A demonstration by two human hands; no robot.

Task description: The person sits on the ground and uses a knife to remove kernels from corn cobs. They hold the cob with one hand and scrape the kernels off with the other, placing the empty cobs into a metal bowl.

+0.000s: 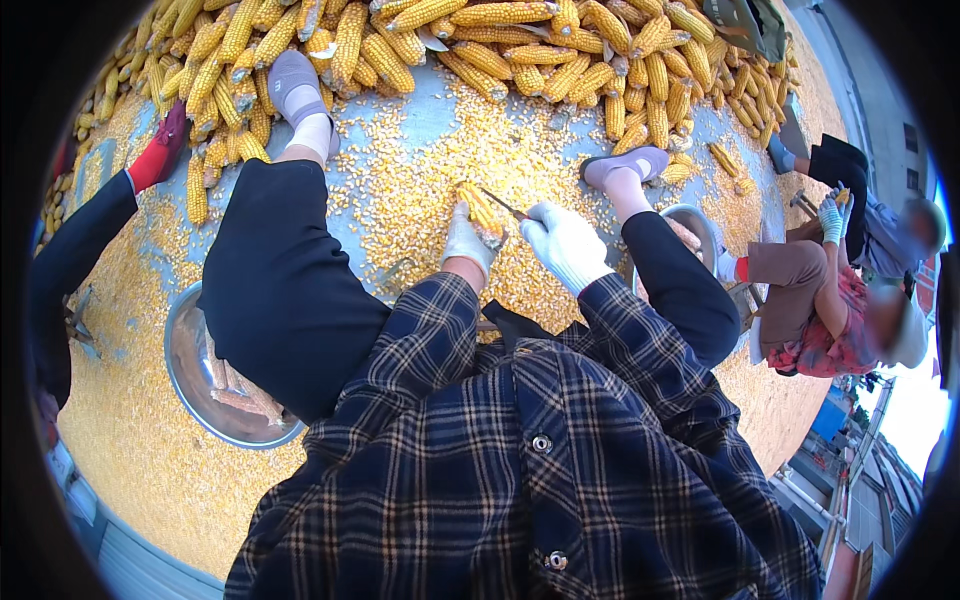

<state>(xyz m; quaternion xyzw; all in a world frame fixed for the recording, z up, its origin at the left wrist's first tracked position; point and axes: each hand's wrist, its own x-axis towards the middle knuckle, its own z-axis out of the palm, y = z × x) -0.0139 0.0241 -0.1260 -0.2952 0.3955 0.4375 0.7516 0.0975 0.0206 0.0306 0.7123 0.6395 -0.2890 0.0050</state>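
My left hand [469,244], in a pale glove, grips an ear of corn [481,209] between my knees. Some rows of kernels on that ear are gone. In a white knitted glove, my right hand [562,241] is closed on a thin dark pointed tool [504,205]; its handle is mostly hidden in the fist. The tool's tip points at the upper part of the ear, and I cannot tell whether it touches. Loose corn kernels [420,176] lie spread on the ground below both hands.
A heap of corn ears [525,52] lies beyond my feet. A metal basin [184,375] with bare cobs stands by one leg, another basin [694,217] by the other. Co-workers sit on the right [814,300]; another person's leg [90,232] reaches in on the left.
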